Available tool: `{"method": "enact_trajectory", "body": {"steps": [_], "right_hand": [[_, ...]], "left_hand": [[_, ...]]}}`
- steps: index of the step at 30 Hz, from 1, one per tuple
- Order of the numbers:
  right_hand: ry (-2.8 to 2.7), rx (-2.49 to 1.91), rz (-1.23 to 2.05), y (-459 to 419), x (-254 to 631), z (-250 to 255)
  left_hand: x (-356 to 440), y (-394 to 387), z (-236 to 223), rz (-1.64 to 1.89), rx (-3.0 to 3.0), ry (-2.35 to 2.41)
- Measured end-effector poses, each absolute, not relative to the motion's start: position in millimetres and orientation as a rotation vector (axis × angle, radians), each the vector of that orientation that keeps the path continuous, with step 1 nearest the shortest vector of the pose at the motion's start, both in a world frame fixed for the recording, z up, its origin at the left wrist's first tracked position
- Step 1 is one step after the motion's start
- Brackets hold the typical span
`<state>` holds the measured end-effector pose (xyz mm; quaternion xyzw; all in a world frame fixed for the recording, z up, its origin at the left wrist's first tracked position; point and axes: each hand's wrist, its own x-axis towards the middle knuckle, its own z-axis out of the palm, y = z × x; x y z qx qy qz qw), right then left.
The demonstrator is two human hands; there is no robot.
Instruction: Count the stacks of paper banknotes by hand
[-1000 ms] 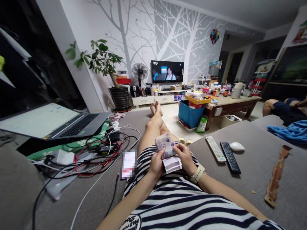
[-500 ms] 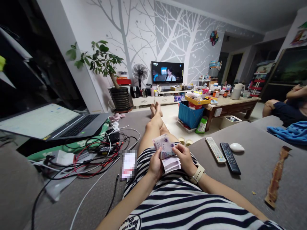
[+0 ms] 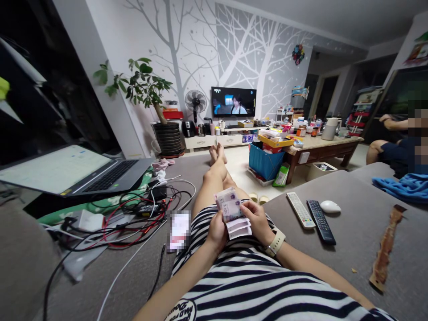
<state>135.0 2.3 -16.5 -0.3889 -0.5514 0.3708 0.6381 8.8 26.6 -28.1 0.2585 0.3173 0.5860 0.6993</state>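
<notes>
Thin, matt paper banknotes (image 3: 230,210) sit between the fingers (image 3: 249,209); beneath them striped cloth (image 3: 247,276), beside them matt grey sofa fabric (image 3: 351,232).

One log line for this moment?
left hand: grips banknotes | right hand: on banknotes | remotes: beside on sofa

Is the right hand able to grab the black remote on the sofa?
Probably yes. The black remote lies in the open on the grey sofa, beside the right hand, nothing in between. But that hand and the left hand are holding banknotes.
</notes>
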Motion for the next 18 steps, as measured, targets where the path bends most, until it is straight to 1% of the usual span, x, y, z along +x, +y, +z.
{"method": "enact_trajectory", "body": {"steps": [18], "right_hand": [[-1.28, -0.88, 0.821, 3.4, 136.8, -16.5]], "left_hand": [[8.3, 25.1, -24.1, 1.314, 0.592, 0.709]]}}
